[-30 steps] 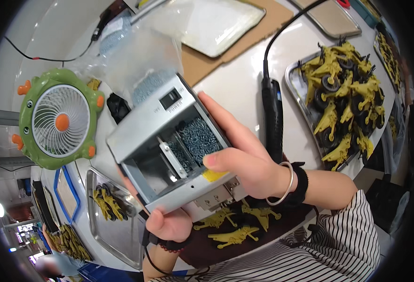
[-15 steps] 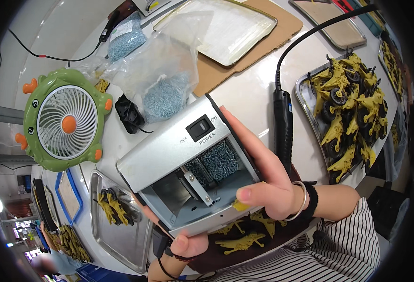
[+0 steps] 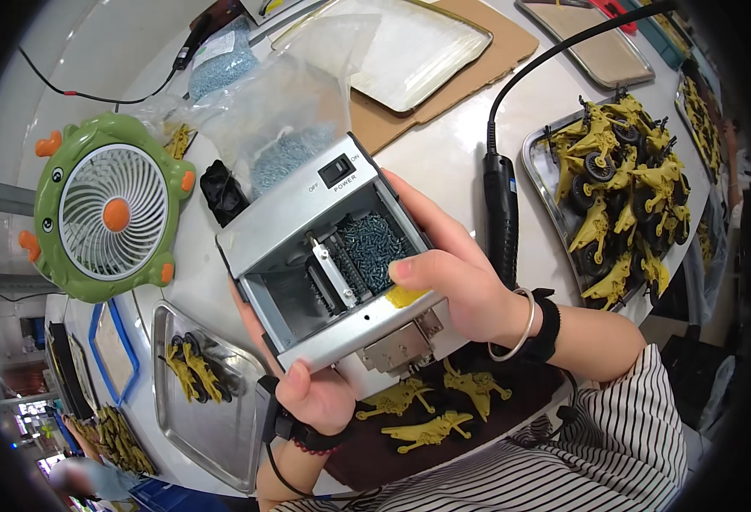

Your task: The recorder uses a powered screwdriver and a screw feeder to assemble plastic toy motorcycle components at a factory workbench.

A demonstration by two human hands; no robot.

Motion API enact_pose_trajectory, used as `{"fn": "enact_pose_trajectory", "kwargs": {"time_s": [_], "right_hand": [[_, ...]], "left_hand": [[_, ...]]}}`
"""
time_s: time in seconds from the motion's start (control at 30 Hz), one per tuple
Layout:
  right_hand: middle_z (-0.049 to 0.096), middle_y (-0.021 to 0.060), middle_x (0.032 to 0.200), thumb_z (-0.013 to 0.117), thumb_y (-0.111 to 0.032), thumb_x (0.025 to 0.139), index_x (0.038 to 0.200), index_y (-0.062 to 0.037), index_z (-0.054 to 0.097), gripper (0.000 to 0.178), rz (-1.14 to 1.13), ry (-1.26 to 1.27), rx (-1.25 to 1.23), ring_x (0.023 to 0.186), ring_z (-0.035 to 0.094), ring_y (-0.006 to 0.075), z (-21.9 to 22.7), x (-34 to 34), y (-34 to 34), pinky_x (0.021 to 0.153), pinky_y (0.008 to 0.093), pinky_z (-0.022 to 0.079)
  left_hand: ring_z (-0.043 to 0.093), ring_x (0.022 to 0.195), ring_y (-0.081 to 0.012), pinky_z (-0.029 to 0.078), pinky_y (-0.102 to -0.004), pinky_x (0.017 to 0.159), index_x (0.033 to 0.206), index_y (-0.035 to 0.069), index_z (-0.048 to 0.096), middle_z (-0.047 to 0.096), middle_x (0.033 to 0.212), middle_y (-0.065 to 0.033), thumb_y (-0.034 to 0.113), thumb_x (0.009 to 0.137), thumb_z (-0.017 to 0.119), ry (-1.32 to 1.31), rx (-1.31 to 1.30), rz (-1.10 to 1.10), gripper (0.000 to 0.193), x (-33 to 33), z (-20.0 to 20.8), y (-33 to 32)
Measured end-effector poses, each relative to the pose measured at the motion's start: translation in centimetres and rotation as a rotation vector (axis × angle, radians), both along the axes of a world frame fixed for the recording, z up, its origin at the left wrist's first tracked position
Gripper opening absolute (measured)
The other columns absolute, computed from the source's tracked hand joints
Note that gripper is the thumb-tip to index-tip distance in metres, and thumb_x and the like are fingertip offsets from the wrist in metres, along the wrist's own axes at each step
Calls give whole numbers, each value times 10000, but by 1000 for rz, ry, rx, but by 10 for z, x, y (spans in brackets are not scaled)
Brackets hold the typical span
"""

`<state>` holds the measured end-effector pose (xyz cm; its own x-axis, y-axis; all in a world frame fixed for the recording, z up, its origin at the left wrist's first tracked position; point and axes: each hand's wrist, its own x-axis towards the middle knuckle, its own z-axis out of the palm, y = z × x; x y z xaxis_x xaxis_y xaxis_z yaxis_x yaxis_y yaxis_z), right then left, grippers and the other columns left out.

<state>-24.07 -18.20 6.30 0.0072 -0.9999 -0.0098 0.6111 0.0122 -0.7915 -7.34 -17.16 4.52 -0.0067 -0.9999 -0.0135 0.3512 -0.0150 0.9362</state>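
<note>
While the left hand is gripping one silver box by its lower left corner, the right hand is gripping its right side, both holding it above the table. Screws too many to count are lying inside. Below, three yellow pieces are showing on one dark mat; leftward, two wheeled yellow pieces are lying on one metal tray.

Readable print sits on the box only: black capital lettering on its far panel, around the switch. One short word left, one short word right, a longer one on the near side. Far-left bag has a white label, print too small to read.
</note>
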Motion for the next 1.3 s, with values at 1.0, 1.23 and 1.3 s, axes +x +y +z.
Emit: {"fn": "enact_pose_trajectory", "kwargs": {"time_s": [1.0, 1.23, 1.3], "right_hand": [[550, 79, 994, 675, -238, 811, 1329, -7, 233, 719, 70, 415, -138, 685, 560, 82, 21, 2, -26, 576, 218, 472], [472, 88, 1177, 694, -162, 793, 1413, -19, 64, 895, 124, 473, -205, 923, 529, 101, 12, -1, 0, 737, 235, 466], [429, 93, 1244, 702, -144, 785, 1418, -21, 48, 918, 134, 530, -171, 1038, 472, 106, 12, -3, 4, 822, 247, 437]], "left_hand": [[594, 925, -189, 506, -309, 751, 1233, 1, 432, 575, 1080, -108, 471, 674, 704, -9, 17, -588, 779, 48, -40, -93], [507, 1067, -221, 440, -351, 895, 1402, 75, 109, 440, 1244, -127, 337, 594, 797, -39, -75, -604, 1092, 65, -73, -87], [501, 1073, -226, 435, -351, 901, 1426, 98, 27, 415, 1269, -130, 310, 582, 810, -50, -139, -577, 1170, 67, -79, -81]]}}
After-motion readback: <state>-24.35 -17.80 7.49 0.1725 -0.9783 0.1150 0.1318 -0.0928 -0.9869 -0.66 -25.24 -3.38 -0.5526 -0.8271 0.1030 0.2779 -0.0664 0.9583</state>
